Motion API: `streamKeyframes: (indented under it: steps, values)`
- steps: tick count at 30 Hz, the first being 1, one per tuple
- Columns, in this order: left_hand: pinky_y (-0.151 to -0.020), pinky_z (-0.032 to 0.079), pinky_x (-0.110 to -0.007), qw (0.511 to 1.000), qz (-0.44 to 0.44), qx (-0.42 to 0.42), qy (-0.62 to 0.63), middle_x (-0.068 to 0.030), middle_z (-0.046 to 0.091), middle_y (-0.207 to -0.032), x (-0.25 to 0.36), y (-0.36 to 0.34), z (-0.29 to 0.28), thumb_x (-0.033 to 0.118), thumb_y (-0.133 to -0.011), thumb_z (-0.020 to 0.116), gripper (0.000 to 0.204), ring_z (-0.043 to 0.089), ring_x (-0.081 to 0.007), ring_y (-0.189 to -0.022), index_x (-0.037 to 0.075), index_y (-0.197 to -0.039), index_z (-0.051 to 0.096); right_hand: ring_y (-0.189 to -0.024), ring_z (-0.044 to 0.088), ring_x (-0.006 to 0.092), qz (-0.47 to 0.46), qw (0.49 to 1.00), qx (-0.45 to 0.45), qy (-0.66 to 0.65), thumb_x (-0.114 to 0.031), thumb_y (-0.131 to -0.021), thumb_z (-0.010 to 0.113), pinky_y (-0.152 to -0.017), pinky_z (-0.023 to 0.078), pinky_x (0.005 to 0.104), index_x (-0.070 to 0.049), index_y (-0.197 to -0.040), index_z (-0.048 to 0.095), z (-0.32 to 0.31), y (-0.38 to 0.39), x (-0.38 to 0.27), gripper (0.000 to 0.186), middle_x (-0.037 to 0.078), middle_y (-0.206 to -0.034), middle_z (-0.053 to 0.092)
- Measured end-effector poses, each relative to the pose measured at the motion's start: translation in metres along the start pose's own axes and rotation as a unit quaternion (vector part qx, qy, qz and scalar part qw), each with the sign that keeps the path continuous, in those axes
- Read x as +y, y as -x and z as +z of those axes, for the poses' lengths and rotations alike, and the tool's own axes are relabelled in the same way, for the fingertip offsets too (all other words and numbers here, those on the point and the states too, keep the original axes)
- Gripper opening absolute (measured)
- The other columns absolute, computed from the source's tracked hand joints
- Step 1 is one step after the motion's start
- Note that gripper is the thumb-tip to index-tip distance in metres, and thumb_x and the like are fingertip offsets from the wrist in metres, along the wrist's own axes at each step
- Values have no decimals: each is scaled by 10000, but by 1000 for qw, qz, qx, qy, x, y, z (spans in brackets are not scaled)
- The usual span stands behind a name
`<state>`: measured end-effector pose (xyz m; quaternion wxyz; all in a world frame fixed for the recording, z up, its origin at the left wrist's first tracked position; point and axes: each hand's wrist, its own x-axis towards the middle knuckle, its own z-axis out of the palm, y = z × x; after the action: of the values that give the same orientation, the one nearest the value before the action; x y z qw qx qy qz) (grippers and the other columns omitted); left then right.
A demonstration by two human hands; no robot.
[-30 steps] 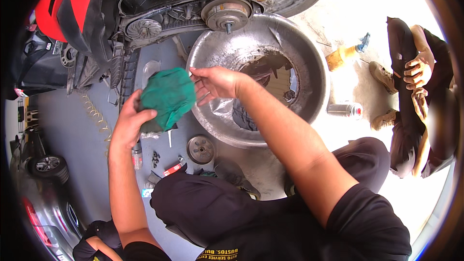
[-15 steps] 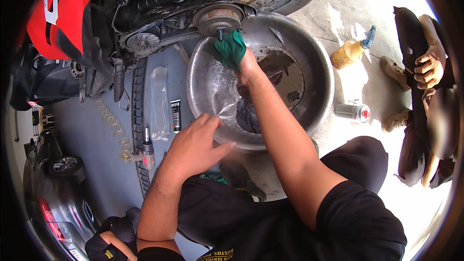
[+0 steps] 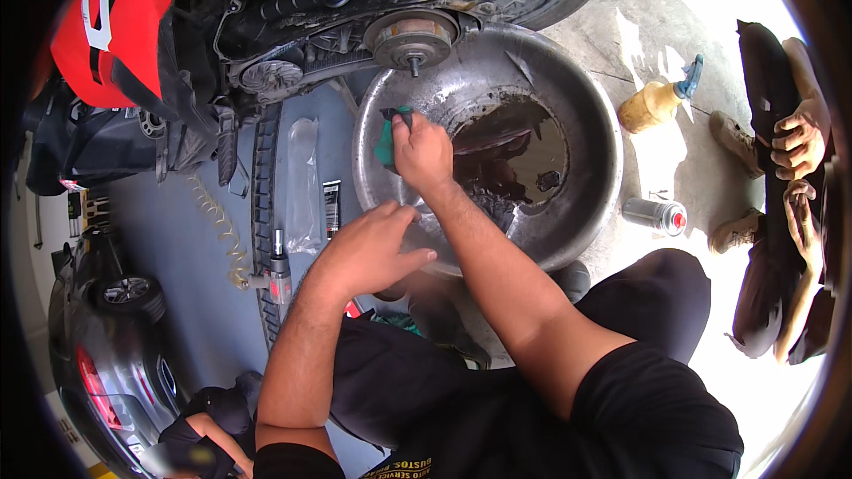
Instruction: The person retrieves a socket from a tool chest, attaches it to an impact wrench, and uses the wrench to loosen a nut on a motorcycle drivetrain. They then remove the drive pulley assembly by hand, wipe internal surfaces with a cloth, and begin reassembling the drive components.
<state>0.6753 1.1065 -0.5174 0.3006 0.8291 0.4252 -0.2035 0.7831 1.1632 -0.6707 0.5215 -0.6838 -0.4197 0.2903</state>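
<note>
With right hand (image 3: 424,158) clenched around green cloth (image 3: 384,144), over the left inner side of the metal basin (image 3: 593,146); with left hand (image 3: 368,250) loose, apparently empty, at the basin's near-left rim. Probably wiping; impossible to tell contact between cloth and basin. Next, likely calls for steady pressure through the cloth.

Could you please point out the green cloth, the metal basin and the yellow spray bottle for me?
Green cloth (image 3: 384,148), head view: on its visible fold.
Metal basin (image 3: 593,155), head view: on its bare inner wall, right side.
Yellow spray bottle (image 3: 649,108), head view: on the middle of its body.
</note>
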Motion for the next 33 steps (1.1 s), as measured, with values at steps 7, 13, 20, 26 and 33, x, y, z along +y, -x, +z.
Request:
streamKeyframes:
  steps: [7, 13, 20, 26, 33]
  values:
    - [-915, 487, -397, 996, 69, 22, 54, -191, 591, -1186, 3, -11, -5, 380, -853, 699, 550, 614, -340, -1059, -8, -1222, 575, -977, 589, 216, 216, 855, 19, -472, -463, -1022, 399, -918, 440, 338, 32, -1098, 610, -3, -56, 58, 544, 117, -1048, 644]
    - [-887, 503, -391, 999, 21, -6, 38, -195, 592, -1191, -24, -15, 7, 385, -860, 696, 551, 639, -323, -1012, -13, -1223, 578, -982, 642, 394, 148, 981, 45, -121, -388, -945, 521, -886, 484, 447, 20, -1074, 641, 1, -76, -19, 445, 243, -1003, 682]
    - [-1015, 442, -415, 997, -11, -70, 36, -251, 570, -1262, -15, -18, -2, 424, -846, 666, 666, 556, -371, -1204, -60, -1285, 539, -877, 662, 455, 65, 991, 46, 105, -378, -935, 523, -807, 513, 525, 2, -908, 682, -17, -70, -6, 413, 266, -839, 684]
    - [-935, 486, -404, 998, 25, -33, 44, -196, 587, -1209, -8, -15, -6, 425, -864, 681, 573, 615, -332, -1092, 11, -1245, 572, -857, 621, 260, 175, 935, 68, -302, -356, -1013, 433, -787, 469, 386, 27, -977, 637, 19, -15, 34, 435, 164, -912, 653]
    - [-931, 486, -400, 997, 61, -19, 37, -197, 589, -1205, -10, -10, 5, 417, -874, 677, 562, 611, -333, -1096, 5, -1241, 573, -1007, 650, 351, 125, 972, 41, -194, -396, -969, 449, -906, 490, 423, 39, -1077, 631, -2, -87, 1, 484, 232, -1073, 678]
